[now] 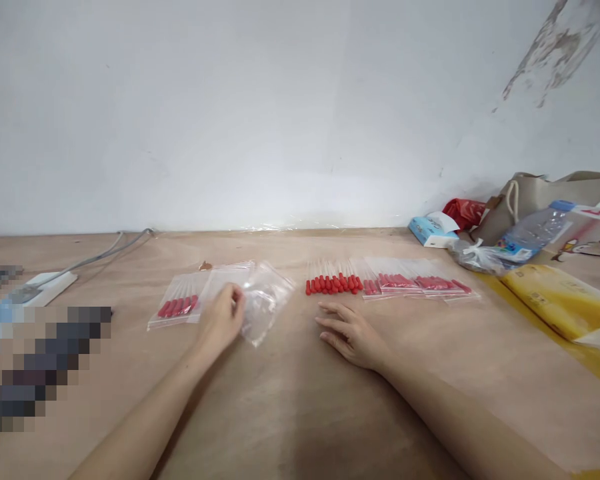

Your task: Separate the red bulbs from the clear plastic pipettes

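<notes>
two hands on the wooden table. left hand fingers curled, pinching an empty clear plastic bag that lies crumpled on the table, just right of a filled bag of red-tipped droppers. right hand flat, fingers spread, holding nothing, just below a loose row of red-tipped droppers. more filled bags to the right.

Light: bright, even, soft from above
Shadows: faint, under both forearms on the tabletop
Glare: sheen on the clear bag beside the left hand
Focus: slightly soft throughout
Edges: wide-angle bending; pixelated patch far left
</notes>
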Available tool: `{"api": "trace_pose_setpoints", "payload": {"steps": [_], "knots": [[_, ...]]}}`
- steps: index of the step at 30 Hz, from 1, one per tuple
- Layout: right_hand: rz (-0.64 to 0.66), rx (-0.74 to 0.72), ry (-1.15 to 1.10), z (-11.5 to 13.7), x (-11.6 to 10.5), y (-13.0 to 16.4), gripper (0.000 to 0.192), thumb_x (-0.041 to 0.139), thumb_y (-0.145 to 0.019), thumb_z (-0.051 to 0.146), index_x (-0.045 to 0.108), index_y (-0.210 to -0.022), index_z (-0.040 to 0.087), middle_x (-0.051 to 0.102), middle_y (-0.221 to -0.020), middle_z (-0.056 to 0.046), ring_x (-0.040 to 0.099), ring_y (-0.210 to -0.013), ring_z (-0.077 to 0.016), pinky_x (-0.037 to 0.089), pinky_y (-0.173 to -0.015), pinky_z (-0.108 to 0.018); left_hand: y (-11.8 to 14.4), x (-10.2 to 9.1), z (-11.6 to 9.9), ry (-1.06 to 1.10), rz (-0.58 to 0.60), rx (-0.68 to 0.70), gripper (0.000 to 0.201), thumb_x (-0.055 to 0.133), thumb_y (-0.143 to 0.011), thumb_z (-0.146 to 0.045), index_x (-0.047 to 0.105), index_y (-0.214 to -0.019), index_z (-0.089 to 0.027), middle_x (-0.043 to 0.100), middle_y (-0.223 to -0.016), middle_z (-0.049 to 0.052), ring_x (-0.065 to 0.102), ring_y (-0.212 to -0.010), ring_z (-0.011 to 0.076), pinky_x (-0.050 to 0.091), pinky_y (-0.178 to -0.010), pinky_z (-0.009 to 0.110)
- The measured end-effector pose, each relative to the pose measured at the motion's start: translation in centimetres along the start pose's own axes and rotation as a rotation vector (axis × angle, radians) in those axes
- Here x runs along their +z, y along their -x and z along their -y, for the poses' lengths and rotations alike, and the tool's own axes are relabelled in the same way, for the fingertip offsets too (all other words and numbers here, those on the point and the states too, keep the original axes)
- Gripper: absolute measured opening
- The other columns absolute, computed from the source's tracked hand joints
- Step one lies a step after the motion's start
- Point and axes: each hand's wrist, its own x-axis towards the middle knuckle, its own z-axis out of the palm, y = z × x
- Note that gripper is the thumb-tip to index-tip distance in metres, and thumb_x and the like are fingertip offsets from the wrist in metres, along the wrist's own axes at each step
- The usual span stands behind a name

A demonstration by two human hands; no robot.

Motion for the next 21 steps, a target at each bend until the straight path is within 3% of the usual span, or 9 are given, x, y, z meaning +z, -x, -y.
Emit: {"api": "trace_pose_setpoints", "payload": {"steps": [2, 4, 10, 15, 18, 21], "knots": [[-0.003, -0.006, 0.007, 0.0, 0.1, 0.0, 0.027, 0.048, -0.085, 0.030, 0.061, -0.106, 0.020, 0.051, -0.121, -0.012, 0.055, -0.099, -0.0180, 0.047, -0.085, -0.037, -1.3, -0.9, 2.0, -0.118, -0.094, -0.201, 0.015, 0.039, -0.082, -0.030, 0.044, -0.092, -0.020, 0.060, -0.082, 0.002, 0.059, -0.074, 0.0196, 0.040, -0.065, 0.029], [-0.002, -0.008, 0.012, -0.1, 0.1, 0.0, 0.026, 0.048, -0.084, 0.031, 0.062, -0.104, 0.020, 0.051, -0.120, -0.012, 0.055, -0.098, -0.0181, 0.047, -0.085, -0.037, -2.1, -1.4, 3.8, -0.201, -0.102, -0.342, 0.019, 0.038, -0.082, -0.027, 0.044, -0.098, -0.018, 0.061, -0.085, 0.006, 0.059, -0.081, 0.0252, 0.040, -0.069, 0.034], [0.011, 0.007, 0.016, 0.0, 0.0, 0.0, 0.024, 0.048, -0.084, 0.029, 0.063, -0.100, 0.020, 0.051, -0.119, -0.012, 0.055, -0.097, -0.0179, 0.046, -0.085, -0.037, -2.0, -1.1, 5.2, -0.361, -0.139, -0.411, 0.023, 0.041, -0.077, -0.025, 0.049, -0.095, -0.015, 0.055, -0.102, 0.017, 0.050, -0.102, 0.0339, 0.035, -0.084, 0.044], [0.021, 0.019, 0.025, 0.2, -0.1, 0.0, 0.023, 0.047, -0.084, 0.029, 0.064, -0.098, 0.020, 0.051, -0.118, -0.012, 0.055, -0.095, -0.0178, 0.046, -0.085, -0.038, -2.6, -3.5, 7.3, -0.295, -0.155, -0.591, 0.042, 0.044, -0.076, -0.041, 0.046, -0.105, -0.010, 0.043, -0.117, 0.024, 0.040, -0.112, 0.0405, 0.032, -0.086, 0.050], [0.025, 0.020, 0.027, 0.2, 0.0, -0.1, 0.023, 0.048, -0.084, 0.029, 0.064, -0.098, 0.020, 0.051, -0.118, -0.012, 0.054, -0.095, -0.0176, 0.045, -0.085, -0.037, -3.0, -4.8, 9.6, -0.117, -0.087, -0.657, 0.055, 0.055, -0.068, -0.049, 0.045, -0.102, -0.008, 0.053, -0.102, 0.019, 0.047, -0.104, 0.0387, 0.037, -0.081, 0.047], [0.030, 0.025, 0.026, 0.2, 0.0, -0.1, 0.023, 0.048, -0.084, 0.029, 0.064, -0.098, 0.019, 0.050, -0.118, -0.012, 0.054, -0.096, -0.0175, 0.044, -0.086, -0.037, -3.1, -5.3, 11.6, 0.038, -0.074, -0.620, 0.040, 0.065, -0.059, -0.045, 0.050, -0.076, -0.012, 0.054, -0.063, 0.005, 0.054, -0.084, 0.0347, 0.041, -0.073, 0.043]]}}
